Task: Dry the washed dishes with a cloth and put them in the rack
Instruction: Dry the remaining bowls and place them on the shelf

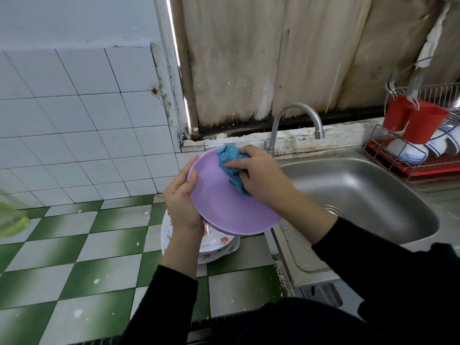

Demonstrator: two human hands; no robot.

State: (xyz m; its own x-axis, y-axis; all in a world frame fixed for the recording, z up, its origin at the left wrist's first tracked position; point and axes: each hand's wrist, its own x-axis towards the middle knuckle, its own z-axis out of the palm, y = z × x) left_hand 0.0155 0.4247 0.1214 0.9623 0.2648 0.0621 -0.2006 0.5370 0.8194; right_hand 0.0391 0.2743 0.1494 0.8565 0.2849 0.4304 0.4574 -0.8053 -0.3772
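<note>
Both hands are occupied: the purple plate (pixel 224 210) is gripped at its left rim by the left hand (pixel 183 199), thumb curled over the edge, and held tilted above a stack of patterned plates (pixel 219 245). A bunched blue cloth (pixel 230 158) is clutched in the right hand (pixel 260 175) and pressed onto the plate's face. The wire rack (pixel 388 155) is set well apart, beyond the sink (pixel 368 195).
</note>
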